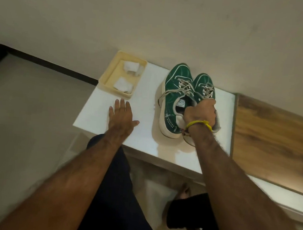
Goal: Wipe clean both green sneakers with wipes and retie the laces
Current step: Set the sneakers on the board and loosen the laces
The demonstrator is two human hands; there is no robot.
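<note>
My left hand (121, 117) lies flat and spread on the white table (141, 132), near its front edge, gripping nothing. My right hand (201, 113) is clenched over the heel collars of the two green sneakers (175, 91), pinching both together; they sit side by side, toes toward the wall, laces (184, 87) loose. Bare tabletop lies between my hands. Further back, at the table's left rear corner, the cream tray (106, 78) holds two folded white wipes (123, 84).
</note>
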